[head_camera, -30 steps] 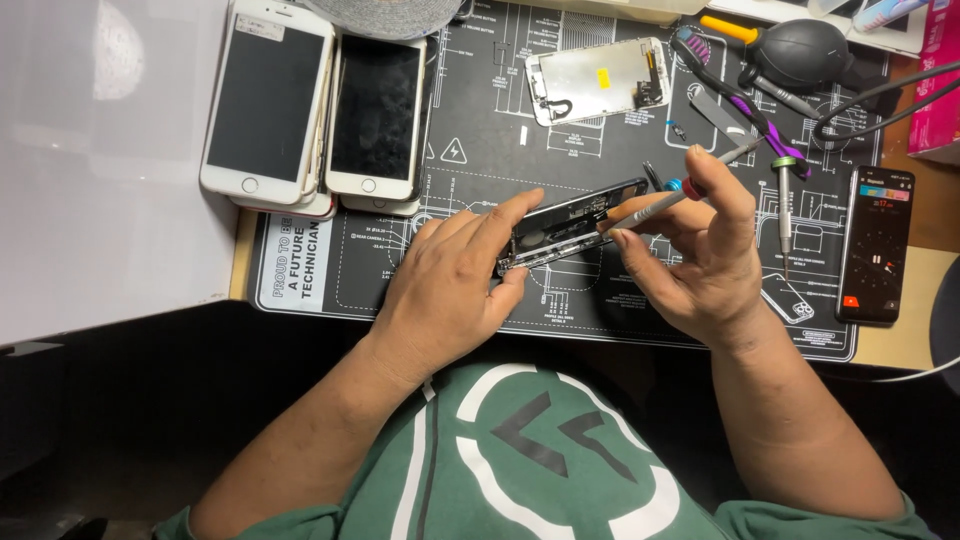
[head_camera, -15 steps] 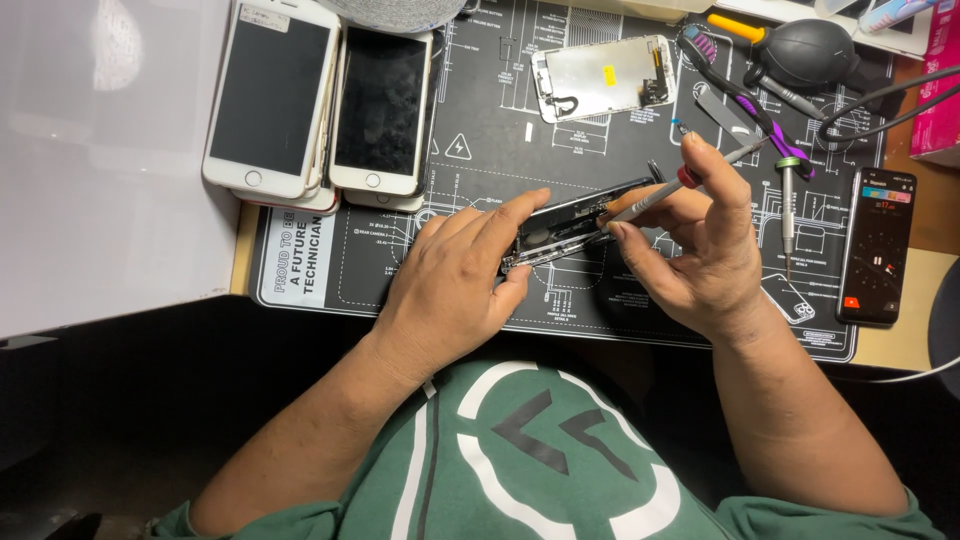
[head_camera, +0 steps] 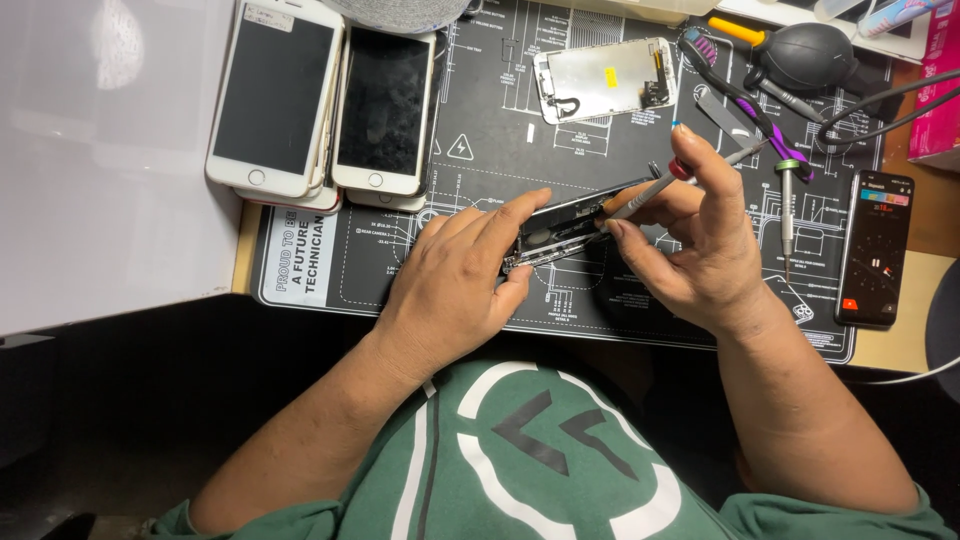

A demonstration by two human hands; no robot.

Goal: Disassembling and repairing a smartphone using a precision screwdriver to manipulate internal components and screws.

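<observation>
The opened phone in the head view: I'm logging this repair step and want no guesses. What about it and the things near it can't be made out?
- Opened phone: the left hand covers much of it; its inner parts are too small to tell.
- Screwdriver tip: hidden at the phone's edge by the right hand.
- Black dust blower: cut off by the top edge.
- Pink box: cut off by the right edge.

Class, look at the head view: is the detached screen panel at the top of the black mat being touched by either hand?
No: the detached screen panel lies alone on the black mat, apart from both hands.
</observation>
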